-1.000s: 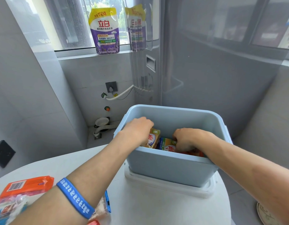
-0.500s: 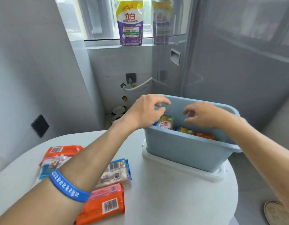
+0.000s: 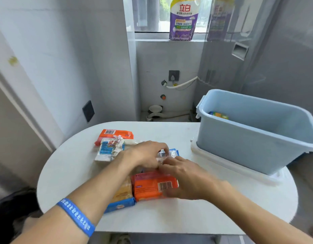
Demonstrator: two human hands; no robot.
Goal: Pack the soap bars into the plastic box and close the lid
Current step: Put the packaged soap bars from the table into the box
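White round-ended table [image 3: 169, 217] fills the lower frame. On its right end the blue box [image 3: 249, 148] stands open, sitting on the white lid [image 3: 240, 169] that lies flat under it. Inside the box, at its far left corner, a bit of yellow-blue-green packed soap [image 3: 219, 115] shows; rest of the interior is hidden by the near wall.

Loose bars lie in a cluster at table centre, well apart from the box. Far orange bar [image 3: 115, 133] at the back, barcode up. White-blue bar [image 3: 108, 150] just in front of it, overlapping it. Near orange bar [image 3: 152, 186] closest to the camera, barcode up, with a tan bar in a blue wrapper [image 3: 120, 198] touching its left side. A clear-wrapped bar [image 3: 169, 154] with blue edge sits in the middle, mostly under the hands.

Both hands are together over the cluster. Left hand [image 3: 145, 154] comes from lower left, fingers curled down at the clear-wrapped bar. Right hand [image 3: 184, 173] is blurred, fingers spread over the near orange bar and touching the clear wrapper. Firm grip or only touch, cannot tell for either. Blue wristband [image 3: 76, 215] on left forearm.

Purple detergent pouch [image 3: 184, 20] on the window sill behind.
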